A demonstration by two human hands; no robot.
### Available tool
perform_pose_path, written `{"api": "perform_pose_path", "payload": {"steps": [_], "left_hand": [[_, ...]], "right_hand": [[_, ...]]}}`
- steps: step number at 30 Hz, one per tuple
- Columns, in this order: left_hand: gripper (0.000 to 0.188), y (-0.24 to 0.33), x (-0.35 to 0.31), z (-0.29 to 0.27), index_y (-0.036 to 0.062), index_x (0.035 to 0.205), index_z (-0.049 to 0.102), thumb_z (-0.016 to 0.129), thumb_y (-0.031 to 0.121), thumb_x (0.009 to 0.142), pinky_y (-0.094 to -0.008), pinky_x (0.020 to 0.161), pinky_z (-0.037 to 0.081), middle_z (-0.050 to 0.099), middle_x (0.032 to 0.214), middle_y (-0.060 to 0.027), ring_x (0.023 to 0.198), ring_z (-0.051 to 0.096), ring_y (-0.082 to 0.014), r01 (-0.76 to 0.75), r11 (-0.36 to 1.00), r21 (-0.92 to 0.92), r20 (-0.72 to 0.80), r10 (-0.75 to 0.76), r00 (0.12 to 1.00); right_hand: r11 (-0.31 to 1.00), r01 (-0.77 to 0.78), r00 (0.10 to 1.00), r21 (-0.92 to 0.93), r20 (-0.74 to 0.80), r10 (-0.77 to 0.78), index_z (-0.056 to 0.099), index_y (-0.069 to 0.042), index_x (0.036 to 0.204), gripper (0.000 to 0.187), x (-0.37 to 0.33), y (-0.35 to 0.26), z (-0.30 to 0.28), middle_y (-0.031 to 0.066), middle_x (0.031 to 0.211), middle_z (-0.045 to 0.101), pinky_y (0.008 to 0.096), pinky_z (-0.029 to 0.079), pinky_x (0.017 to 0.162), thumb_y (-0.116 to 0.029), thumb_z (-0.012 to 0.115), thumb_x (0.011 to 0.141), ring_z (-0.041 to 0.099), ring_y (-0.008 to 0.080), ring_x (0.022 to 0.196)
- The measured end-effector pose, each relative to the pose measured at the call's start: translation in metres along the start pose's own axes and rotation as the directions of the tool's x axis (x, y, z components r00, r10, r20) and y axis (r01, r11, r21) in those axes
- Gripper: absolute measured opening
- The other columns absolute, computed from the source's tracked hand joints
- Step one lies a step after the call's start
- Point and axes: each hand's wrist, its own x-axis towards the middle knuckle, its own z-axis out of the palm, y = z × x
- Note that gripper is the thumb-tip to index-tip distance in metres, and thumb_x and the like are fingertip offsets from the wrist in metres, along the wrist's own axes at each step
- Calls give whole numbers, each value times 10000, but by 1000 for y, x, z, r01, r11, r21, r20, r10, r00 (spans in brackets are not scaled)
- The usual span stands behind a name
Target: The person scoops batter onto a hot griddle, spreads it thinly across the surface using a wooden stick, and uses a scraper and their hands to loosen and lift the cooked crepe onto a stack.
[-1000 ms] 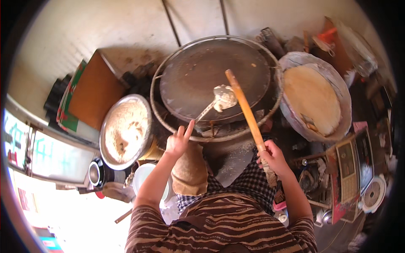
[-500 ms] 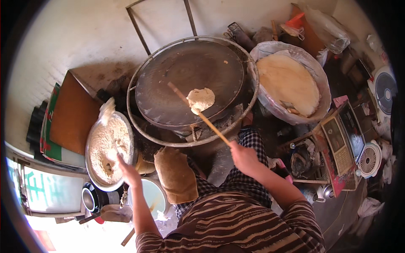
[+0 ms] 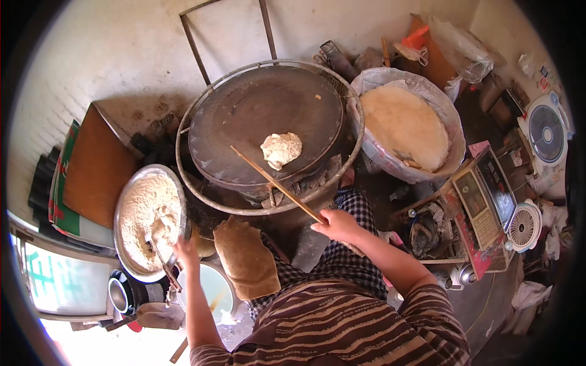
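My right hand [image 3: 337,224] is closed around a long, thin wooden spatula [image 3: 268,177]. Its far end reaches over the round dark griddle [image 3: 244,104], left of a lump of pale batter [image 3: 282,150] on the griddle's near right part. At the right rim of a metal bowl [image 3: 118,210] of thick batter [image 3: 146,198], my left hand [image 3: 186,250] has its fingers curled; what they grip is partly hidden. Beside that hand a long-handled utensil [image 3: 161,259] slants across the bowl's near rim, its upper end in the batter.
A metal ring [image 3: 181,146] surrounds the griddle. To the right stands a plastic-lined basin [image 3: 455,122] holding thin flatbreads [image 3: 403,122]. A brown cloth [image 3: 247,259] lies by my knees, next to a bucket [image 3: 229,287] of cloudy liquid. Scales [image 3: 476,201] and fans [image 3: 524,227] stand far right.
My left hand's pale, batter-covered blur above the bowl's far rim is gone, and a slanted handle shows in the bowl. The spatula has come away from the batter lump. The whole view has shifted slightly.
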Motion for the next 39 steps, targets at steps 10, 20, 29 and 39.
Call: {"api": "perform_pose_path", "payload": {"steps": [10, 20, 29, 39], "left_hand": [[273, 116, 28, 127, 55, 1089, 397, 432, 308, 996, -527, 865, 497, 511, 1084, -165, 1063, 567, -362, 678, -100, -728, 685, -127, 717], [207, 171, -34, 118, 55, 1047, 380, 420, 252, 999, -578, 917, 475, 502, 1130, -189, 1093, 564, -410, 703, -38, -710, 704, -3, 710], [213, 206, -73, 134, 18, 1044, 378, 416, 223, 1000, -540, 880, 516, 517, 1067, -163, 1047, 595, -389, 661, -64, -747, 663, -2, 749], [262, 175, -45, 127, -2, 1089, 384, 425, 241, 1000, -522, 807, 547, 555, 1042, -176, 986, 622, -389, 682, -42, -730, 682, 31, 731]], "right_hand": [[773, -41, 987, 633, 147, -69, 474, -18, 967, 177, -19, -15, 19, 85, 663, 597, 322, 472, 423, -129, 589, 889, 608, 176, 484], [811, -95, 932, -577, -338, -132, 444, -1, 978, 164, -2, 42, -4, 155, 656, 631, 387, 504, 446, -112, 481, 864, 663, 283, 569], [849, -235, 933, -474, -355, 60, 446, -20, 959, 138, -18, 67, -31, 192, 733, 645, 477, 522, 606, -98, 474, 849, 657, 377, 666], [806, -263, 932, -530, -354, 71, 461, -26, 1033, 186, -32, 92, -29, 174, 699, 634, 435, 531, 555, -144, 461, 889, 662, 330, 621]]}}
